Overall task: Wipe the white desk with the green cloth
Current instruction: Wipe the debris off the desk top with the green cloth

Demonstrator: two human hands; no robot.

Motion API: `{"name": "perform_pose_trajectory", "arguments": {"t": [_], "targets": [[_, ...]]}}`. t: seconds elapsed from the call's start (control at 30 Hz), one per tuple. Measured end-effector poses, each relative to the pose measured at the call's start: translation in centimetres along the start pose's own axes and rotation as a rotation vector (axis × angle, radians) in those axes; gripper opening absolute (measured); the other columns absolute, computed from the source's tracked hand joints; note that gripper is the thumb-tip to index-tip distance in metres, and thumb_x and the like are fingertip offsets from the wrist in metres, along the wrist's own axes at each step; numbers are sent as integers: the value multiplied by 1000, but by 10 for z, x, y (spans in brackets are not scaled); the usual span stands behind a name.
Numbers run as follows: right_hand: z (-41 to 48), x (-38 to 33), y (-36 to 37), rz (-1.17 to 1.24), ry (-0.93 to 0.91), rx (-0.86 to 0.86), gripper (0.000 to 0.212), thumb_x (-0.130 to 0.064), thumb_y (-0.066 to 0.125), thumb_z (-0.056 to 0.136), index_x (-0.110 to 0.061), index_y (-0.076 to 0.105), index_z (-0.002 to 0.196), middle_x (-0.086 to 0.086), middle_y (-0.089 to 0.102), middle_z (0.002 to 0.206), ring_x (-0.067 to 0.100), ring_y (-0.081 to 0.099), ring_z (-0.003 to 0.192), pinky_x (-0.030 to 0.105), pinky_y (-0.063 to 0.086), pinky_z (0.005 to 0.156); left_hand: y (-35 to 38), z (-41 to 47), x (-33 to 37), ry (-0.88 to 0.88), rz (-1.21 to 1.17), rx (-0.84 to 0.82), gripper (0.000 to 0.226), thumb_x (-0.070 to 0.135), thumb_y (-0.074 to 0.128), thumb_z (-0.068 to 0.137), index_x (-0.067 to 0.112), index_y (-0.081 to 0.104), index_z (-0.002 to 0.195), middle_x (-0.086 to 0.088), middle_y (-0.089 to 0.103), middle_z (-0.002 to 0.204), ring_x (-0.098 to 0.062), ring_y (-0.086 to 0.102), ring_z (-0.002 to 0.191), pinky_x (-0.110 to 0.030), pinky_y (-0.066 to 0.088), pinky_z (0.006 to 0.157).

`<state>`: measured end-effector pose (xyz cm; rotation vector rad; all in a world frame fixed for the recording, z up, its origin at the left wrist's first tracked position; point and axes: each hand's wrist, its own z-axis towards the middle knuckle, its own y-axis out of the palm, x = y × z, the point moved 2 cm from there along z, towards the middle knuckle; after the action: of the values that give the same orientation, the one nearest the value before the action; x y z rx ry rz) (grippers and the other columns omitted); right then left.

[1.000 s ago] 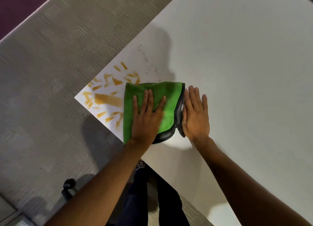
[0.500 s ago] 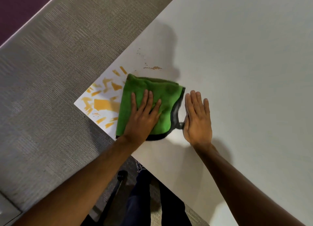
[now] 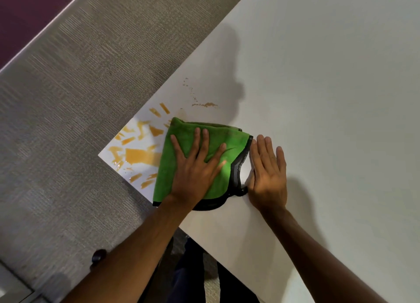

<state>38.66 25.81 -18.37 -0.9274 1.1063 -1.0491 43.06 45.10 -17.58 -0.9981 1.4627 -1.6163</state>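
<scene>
The green cloth (image 3: 235,141), folded with a dark border, lies near the corner of the white desk (image 3: 318,98). My left hand (image 3: 193,173) presses flat on it with the fingers spread. The cloth's left edge overlaps an orange spill (image 3: 138,156) that spreads in patches toward the desk corner. A thin brownish smear (image 3: 205,104) with small drops lies just beyond the cloth. My right hand (image 3: 267,173) rests flat on the bare desk, its fingers together, touching the cloth's dark right edge.
Grey carpet (image 3: 68,121) lies past the desk's left edge. My legs in dark trousers (image 3: 193,280) stand below the near desk edge. A black chair caster (image 3: 98,256) sits on the floor at lower left.
My left hand has slid the cloth to the left, further over the orange spill, and turned it slightly. A brownish smear now shows beyond the cloth. My right hand has stayed beside it.
</scene>
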Motion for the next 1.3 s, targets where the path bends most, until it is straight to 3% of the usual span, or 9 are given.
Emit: {"name": "perform_pose_trajectory", "arguments": {"t": [0.23, 0.4, 0.83, 1.0, 1.13, 1.2, 1.3], "targets": [[1, -1, 2, -16, 0, 1, 59, 4, 42, 95, 1, 37, 154, 19, 36, 163, 33, 29, 156, 60, 31, 122, 3, 13, -5, 25, 13, 125, 42, 30, 56, 99, 15, 54, 138, -31, 42, 146, -49, 35, 137, -77, 30, 99], [1, -1, 3, 18, 3, 10, 58, 7, 44, 95, 3, 41, 152, 21, 38, 161, 35, 31, 154, 62, 30, 122, 1, 44, -9, -5, 34, 59, 42, 32, 42, 101, 15, 51, 139, -29, 40, 148, -48, 33, 139, -78, 26, 100], [-2, 3, 11, -2, -12, 76, 57, 5, 39, 97, -1, 40, 154, 17, 39, 162, 31, 33, 155, 59, 33, 121, -2, 176, -77, -421, -40, -53, 43, 35, 28, 105, 18, 42, 142, -24, 28, 156, -39, 22, 146, -78, 10, 107], [-2, 4, 10, -33, -9, 42, 54, -2, 32, 102, -2, 37, 155, 16, 36, 164, 30, 31, 155, 58, 33, 122, -7, 157, -111, -628, -86, -30, 44, 33, 24, 106, 11, 50, 134, -23, 37, 152, -35, 30, 144, -71, 17, 110], [-1, 3, 7, -41, 7, -10, 55, -6, 29, 102, -2, 34, 156, 15, 34, 165, 31, 30, 156, 58, 32, 122, -13, 110, -135, -786, -93, 1, 39, 25, 25, 106, 2, 53, 119, -24, 56, 129, -41, 55, 117, -61, 35, 102], [0, 2, 5, -46, 13, -38, 55, -8, 28, 103, -2, 34, 157, 15, 33, 166, 32, 30, 156, 58, 32, 123, -14, 78, -138, -757, -93, 39, 34, 20, 29, 105, -1, 54, 113, -26, 57, 122, -44, 58, 108, -59, 40, 97], [1, 1, 2, -63, 19, -77, 57, -7, 36, 100, -3, 33, 157, 15, 31, 167, 32, 28, 156, 58, 31, 123, -13, 34, -133, -655, -42, 58, 29, 11, 34, 103, -7, 53, 116, -32, 51, 134, -45, 53, 121, -58, 36, 106]]}}
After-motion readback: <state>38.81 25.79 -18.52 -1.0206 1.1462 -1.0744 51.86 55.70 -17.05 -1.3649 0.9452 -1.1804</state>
